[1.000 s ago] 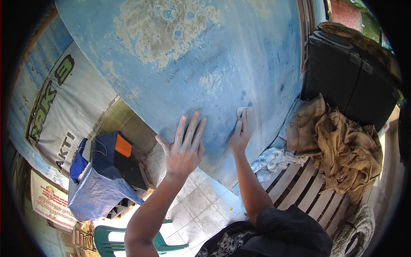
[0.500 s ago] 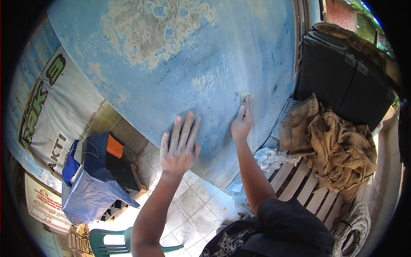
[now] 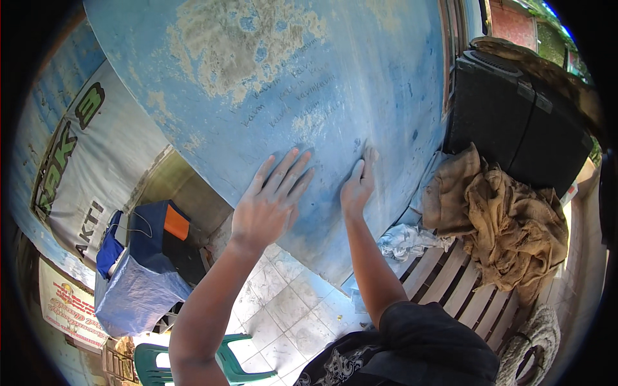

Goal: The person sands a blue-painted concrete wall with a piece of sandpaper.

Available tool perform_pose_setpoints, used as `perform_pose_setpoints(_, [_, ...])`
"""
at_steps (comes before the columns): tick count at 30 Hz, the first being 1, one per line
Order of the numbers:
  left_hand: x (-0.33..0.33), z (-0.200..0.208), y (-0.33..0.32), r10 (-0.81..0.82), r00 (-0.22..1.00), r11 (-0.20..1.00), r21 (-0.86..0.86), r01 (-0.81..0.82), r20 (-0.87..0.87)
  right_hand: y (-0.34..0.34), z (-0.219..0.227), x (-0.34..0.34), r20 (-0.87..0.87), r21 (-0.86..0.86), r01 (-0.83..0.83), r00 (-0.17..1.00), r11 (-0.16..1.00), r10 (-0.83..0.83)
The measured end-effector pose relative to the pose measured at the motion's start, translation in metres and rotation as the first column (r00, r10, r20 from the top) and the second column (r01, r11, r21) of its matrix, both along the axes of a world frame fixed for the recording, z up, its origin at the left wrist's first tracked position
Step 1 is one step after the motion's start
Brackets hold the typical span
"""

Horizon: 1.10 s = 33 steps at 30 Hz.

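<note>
In front of me is a blue painted wall (image 3: 393, 96) with a worn, peeling grey patch (image 3: 225, 51) and dark handwritten scribbles (image 3: 286, 96) below it. My left hand (image 3: 267, 202) lies against the wall under the scribbles, fingers stretched and spread, holding nothing. To its right, my right hand (image 3: 358, 186) is closed with the thumb up, pressed to the wall. It grips a thin, pale flat pad, like a sheet of sandpaper, now mostly hidden by the fingers. Faint pale streaks run down the paint around that hand.
A slatted wooden bench (image 3: 444, 276) on the right carries brown burlap cloth (image 3: 508, 225), crumpled plastic (image 3: 409, 241) and coiled rope (image 3: 534, 341). Behind stands a large black box (image 3: 508, 122). To the left are a blue-covered stand (image 3: 138, 289), a banner (image 3: 96, 161) and a green chair (image 3: 235, 357).
My left hand has slid slightly upward on the wall. My right hand has shifted a little left and turned, so the pale pad hardly shows. The view has moved slightly.
</note>
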<state>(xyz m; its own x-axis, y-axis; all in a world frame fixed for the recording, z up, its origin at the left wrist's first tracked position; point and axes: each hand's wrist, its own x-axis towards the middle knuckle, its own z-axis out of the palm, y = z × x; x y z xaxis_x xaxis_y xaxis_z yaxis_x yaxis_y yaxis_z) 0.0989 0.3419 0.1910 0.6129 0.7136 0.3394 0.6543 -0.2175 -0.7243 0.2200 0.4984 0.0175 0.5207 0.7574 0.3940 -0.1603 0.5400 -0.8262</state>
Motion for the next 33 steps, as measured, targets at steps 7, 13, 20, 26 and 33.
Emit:
perform_pose_setpoints(7, [0.000,-0.009,0.003,0.055,0.996,0.997,0.055,-0.051,-0.075,-0.050,-0.031,-0.020,0.384,0.320,-0.034,0.918,0.947,-0.097])
perform_pose_setpoints(13, [0.005,-0.009,0.007,0.024,0.998,0.997,0.069,-0.020,-0.051,0.038,0.016,0.028,-0.147,-0.096,-0.011,0.989,0.995,-0.004])
perform_pose_setpoints(20, [-0.002,-0.013,0.006,0.007,0.999,0.991,0.130,-0.001,-0.046,-0.041,-0.028,-0.007,0.435,0.344,-0.079,0.896,0.936,-0.084])
perform_pose_setpoints(26, [0.007,-0.011,0.010,-0.028,0.998,0.989,0.144,0.035,-0.055,0.030,-0.024,0.033,0.235,0.132,0.090,0.965,0.987,-0.120])
perform_pose_setpoints(33, [-0.001,-0.009,0.004,-0.071,0.997,0.983,0.165,0.077,-0.042,-0.049,-0.009,0.005,0.531,0.360,-0.196,0.847,0.912,-0.028])
